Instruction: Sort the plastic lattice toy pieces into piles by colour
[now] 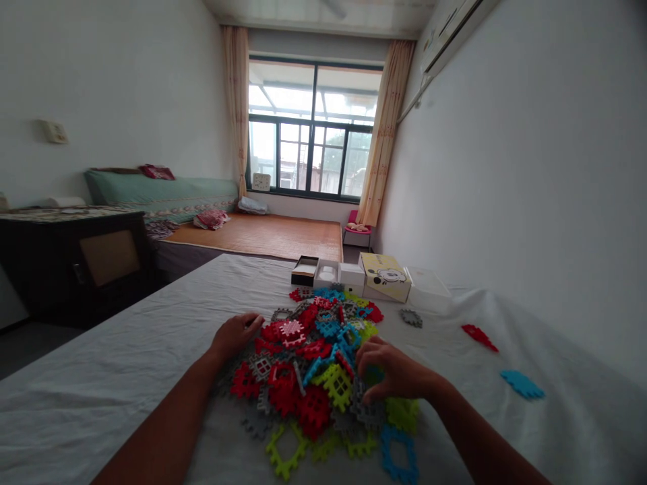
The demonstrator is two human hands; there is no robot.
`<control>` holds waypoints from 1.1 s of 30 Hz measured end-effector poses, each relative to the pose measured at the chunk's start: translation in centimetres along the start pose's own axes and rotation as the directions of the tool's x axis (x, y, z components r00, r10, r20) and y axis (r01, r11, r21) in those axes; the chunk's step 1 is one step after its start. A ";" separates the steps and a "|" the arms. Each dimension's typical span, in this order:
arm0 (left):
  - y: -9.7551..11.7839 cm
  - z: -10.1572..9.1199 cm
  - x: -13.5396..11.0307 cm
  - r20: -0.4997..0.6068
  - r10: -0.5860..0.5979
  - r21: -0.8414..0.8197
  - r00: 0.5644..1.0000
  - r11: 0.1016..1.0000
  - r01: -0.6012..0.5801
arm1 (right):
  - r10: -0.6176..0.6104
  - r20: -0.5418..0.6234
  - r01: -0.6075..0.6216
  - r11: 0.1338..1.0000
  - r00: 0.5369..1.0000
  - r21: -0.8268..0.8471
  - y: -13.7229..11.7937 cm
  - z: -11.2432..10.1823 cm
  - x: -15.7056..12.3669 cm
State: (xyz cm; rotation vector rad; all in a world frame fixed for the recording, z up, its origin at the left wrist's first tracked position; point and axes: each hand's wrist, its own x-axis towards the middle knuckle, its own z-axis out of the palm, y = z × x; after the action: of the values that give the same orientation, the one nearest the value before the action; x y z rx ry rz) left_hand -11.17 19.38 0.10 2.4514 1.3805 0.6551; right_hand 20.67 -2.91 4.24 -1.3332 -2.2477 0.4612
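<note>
A large heap of interlocking plastic building tiles [308,404] in red, blue, lime green and grey lies on the sheet before me. My left hand [237,335] rests at the heap's left edge, fingers loosely bent, with no tile visible in it. Over the right side of the heap is my right hand [389,369], its thumb and fingers apart in a C shape. A lime green tile [337,386] lies just left of its thumb. Toward me, a lime green frame tile [286,450] and a blue frame tile [399,455] lie at the near edge.
To the right, a grey tile [411,318], a red tile [479,337] and a blue tile [522,384] lie apart from the heap. Behind it stand an open black box [304,271], white boxes [351,275] and a yellow box [385,276]. A white wall [536,168] rises at right.
</note>
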 end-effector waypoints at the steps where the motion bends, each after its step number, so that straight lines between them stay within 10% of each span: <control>1: 0.0 0.0 0.0 -0.002 0.000 0.000 1.000 1.000 0.000 | -0.003 0.012 0.002 1.000 1.000 0.020 0.0 0.0 0.0; 10: -0.2 0.1 0.1 -0.005 -0.007 0.007 1.000 1.000 0.007 | 0.246 0.005 -0.216 0.840 0.969 0.498 2.5 -1.9 -1.3; 26: 0.3 -0.1 0.0 0.011 -0.047 -0.015 0.999 0.999 0.047 | 0.576 -0.137 -0.422 0.721 0.806 0.549 7.3 -1.1 -2.1; 29: 0.4 -0.2 -0.1 0.002 -0.040 -0.016 0.999 0.999 0.040 | 0.653 -0.308 -0.410 0.706 0.692 0.577 9.7 -2.0 -3.1; 33: 0.7 -0.4 -0.3 0.010 -0.067 -0.031 0.998 0.997 0.067 | 0.694 -0.652 -0.564 0.684 0.306 0.463 14.8 -3.8 -6.9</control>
State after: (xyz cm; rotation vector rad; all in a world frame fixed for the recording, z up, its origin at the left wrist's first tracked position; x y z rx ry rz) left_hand -10.96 18.76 0.69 2.3699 1.4311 0.6445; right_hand 36.29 -1.89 -1.79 -1.8406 -0.8418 0.1808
